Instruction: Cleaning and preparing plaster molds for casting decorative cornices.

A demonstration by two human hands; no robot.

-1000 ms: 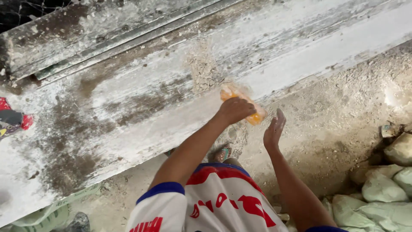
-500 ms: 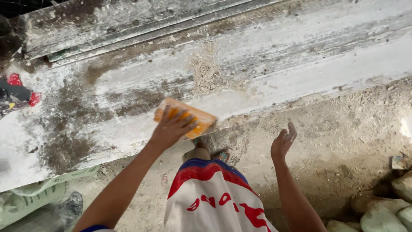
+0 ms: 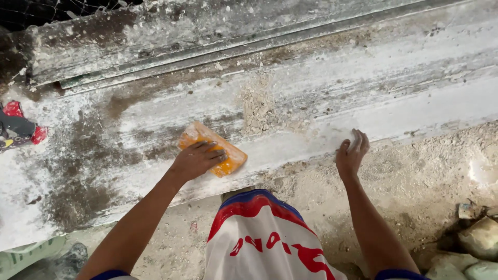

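My left hand (image 3: pixel 196 159) presses an orange block-shaped sponge (image 3: pixel 228 155) flat against a dusty white ledge (image 3: pixel 415 98), gripping it from its near side. My right hand (image 3: pixel 351 153) rests with its fingertips on the ledge's lower white edge, holding nothing. A patch of loose gritty powder (image 3: pixel 258 106) lies on the ledge just beyond the sponge. Dark, bare patches show on the ledge to the left of my left hand.
A red and black tool (image 3: pixel 18 124) lies on the ledge at the far left. Grey metal rails (image 3: pixel 207 49) run along the back. Pale sacks and rubble (image 3: pixel 477 243) sit on the dirt floor at the lower right. A striped cloth (image 3: pixel 26 254) lies lower left.
My left hand has slid the orange sponge leftward along the ledge. My right hand has moved up from mid-air and now touches the ledge's edge.
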